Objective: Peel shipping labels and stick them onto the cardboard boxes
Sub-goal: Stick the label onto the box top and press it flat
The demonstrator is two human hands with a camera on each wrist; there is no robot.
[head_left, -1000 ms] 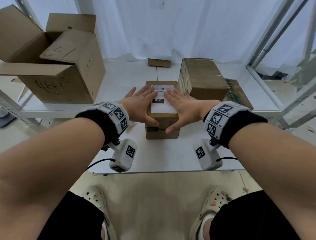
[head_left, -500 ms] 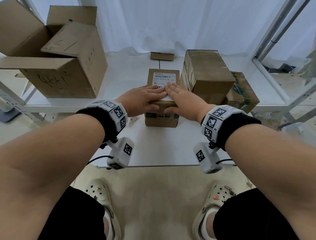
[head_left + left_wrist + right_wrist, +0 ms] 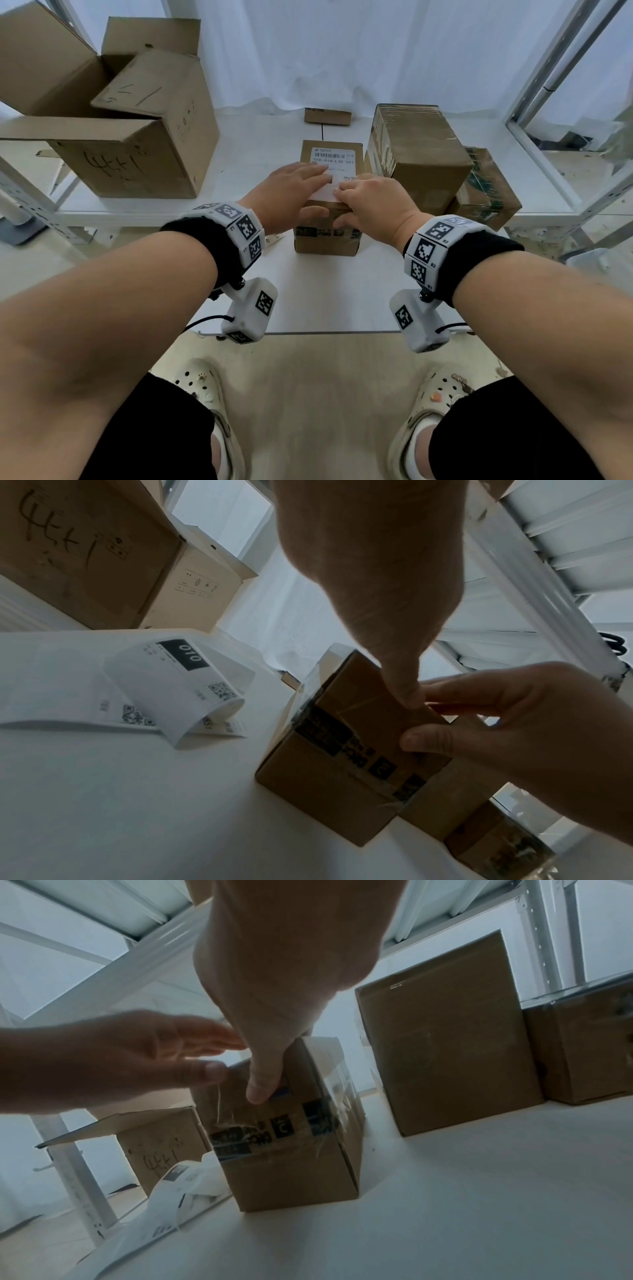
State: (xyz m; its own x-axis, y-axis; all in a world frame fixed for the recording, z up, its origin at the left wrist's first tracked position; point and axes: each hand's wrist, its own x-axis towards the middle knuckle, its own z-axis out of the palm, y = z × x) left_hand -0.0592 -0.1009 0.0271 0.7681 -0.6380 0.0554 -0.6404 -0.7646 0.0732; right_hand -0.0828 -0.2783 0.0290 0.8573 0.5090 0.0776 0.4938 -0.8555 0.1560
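A small cardboard box stands on the white table, with a white shipping label lying on its top. My left hand lies flat on the label's near half, and its thumb touches the top of the box's front face. My right hand presses the label beside it, with its thumb down on the taped front face. In the right wrist view the left hand's fingers are straight. The label's near end is hidden under both hands.
A curled strip of labels lies on the table left of the box. A large open carton stands at the left. Close on the right stand a taller taped box and a green-printed one. Rack posts rise at the right.
Both hands have slid back along the label toward the box's near edge, uncovering the barcode end. Their thumbs now hang over the front face.
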